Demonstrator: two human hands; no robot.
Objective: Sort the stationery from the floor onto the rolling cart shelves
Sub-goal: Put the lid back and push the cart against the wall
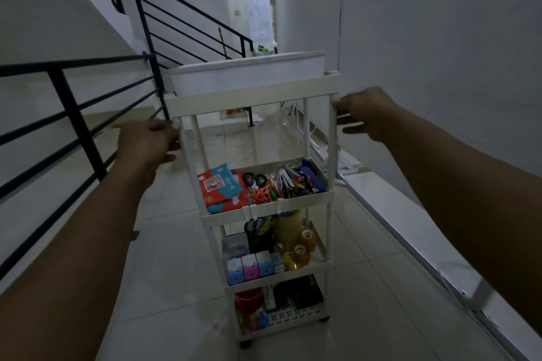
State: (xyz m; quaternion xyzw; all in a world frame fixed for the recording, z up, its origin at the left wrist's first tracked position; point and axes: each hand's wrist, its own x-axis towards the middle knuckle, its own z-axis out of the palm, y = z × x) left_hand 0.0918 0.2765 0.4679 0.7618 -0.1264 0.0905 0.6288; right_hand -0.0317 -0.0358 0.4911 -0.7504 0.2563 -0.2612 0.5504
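Observation:
A white rolling cart [252, 98] stands on the tiled floor before me. My left hand [146, 141] grips its near left post just under the top shelf. My right hand [366, 114] grips the near right post. A white bin [249, 76] sits on the top shelf. The second shelf holds red packets [220, 187], scissors [258, 187] and several pens and clips [299, 179]. Tape rolls [302, 246], a black mesh pen cup [258, 231] and small coloured boxes [249, 267] fill the third shelf. A red tub [249, 299] and dark items [299, 290] lie on the bottom shelf.
A black stair railing [73, 120] runs along my left side, and stairs rise behind it. A white wall [440, 53] with a low white ledge [410, 220] borders the right. Tiled floor [181, 258] surrounds the cart, and a corridor continues beyond it.

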